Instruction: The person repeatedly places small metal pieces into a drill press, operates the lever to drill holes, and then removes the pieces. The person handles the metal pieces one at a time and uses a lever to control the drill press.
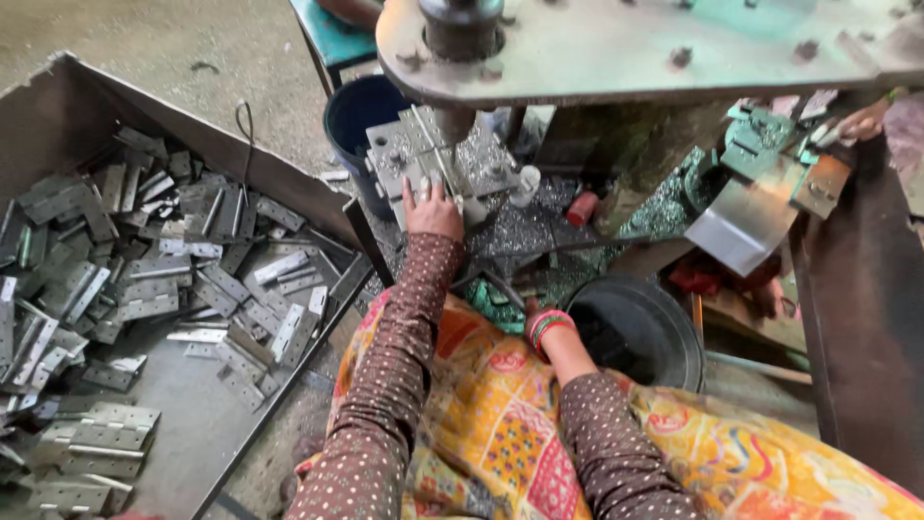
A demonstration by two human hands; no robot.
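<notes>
Left hand (pixel 433 210) lies flat, fingers spread, on the hinge (pixel 423 159) under the press ram (pixel 460 39); right hand hidden below the bangles (pixel 547 325), grip unclear.

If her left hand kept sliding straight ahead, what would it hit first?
The left hand points up the metal hinge plate on the press bed; straight on it would probably meet the press ram, though depth is unclear.

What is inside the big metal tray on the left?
The metal tray holds a loose heap of flat grey metal hinges, some open, some folded. Whatever lies beneath the heap, and the tray's near-left corner, cannot be seen.
</notes>
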